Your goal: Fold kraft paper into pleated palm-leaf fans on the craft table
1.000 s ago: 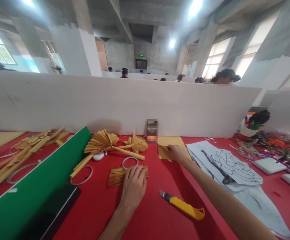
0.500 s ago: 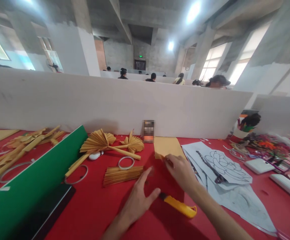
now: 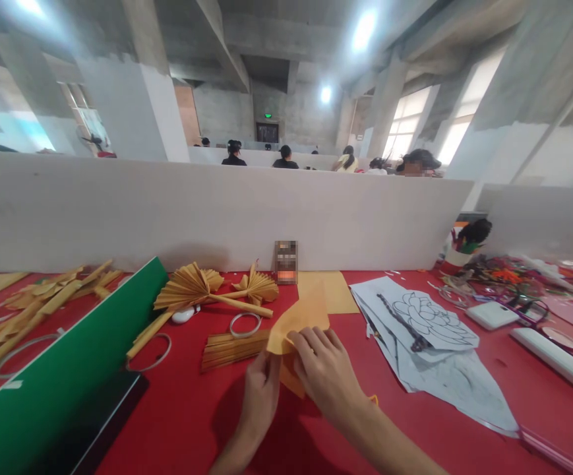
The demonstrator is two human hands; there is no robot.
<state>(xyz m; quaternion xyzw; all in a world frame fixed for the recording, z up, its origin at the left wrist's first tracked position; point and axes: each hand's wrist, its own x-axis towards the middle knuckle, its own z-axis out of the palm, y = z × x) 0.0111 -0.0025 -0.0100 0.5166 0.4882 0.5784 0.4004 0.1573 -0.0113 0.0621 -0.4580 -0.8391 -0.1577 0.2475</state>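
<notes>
A yellow sheet of paper (image 3: 306, 309) is held up above the red table, bent between both hands. My left hand (image 3: 260, 389) pinches its lower left edge. My right hand (image 3: 322, 366) grips the sheet from the right, fingers closed over it. Under my right wrist, a bit of the yellow utility knife (image 3: 374, 400) peeks out; the rest of it is hidden. Just left of the hands lies a pleated yellow paper strip (image 3: 231, 348), with a clear ring (image 3: 245, 324) resting at its top edge. More yellow paper (image 3: 333, 290) lies flat behind the hands.
Folded paper fans (image 3: 190, 290) lie at the back left, beside a green board (image 3: 93, 336). A black tablet-like slab (image 3: 103, 422) is near the front left. Flower drawings (image 3: 429, 316) and a white power bank (image 3: 556, 359) are on the right. A white partition (image 3: 207, 214) stands behind.
My right hand has come back toward me with a yellow sheet lifted from the pile. My left hand has closed on it. The view has turned slightly right.
</notes>
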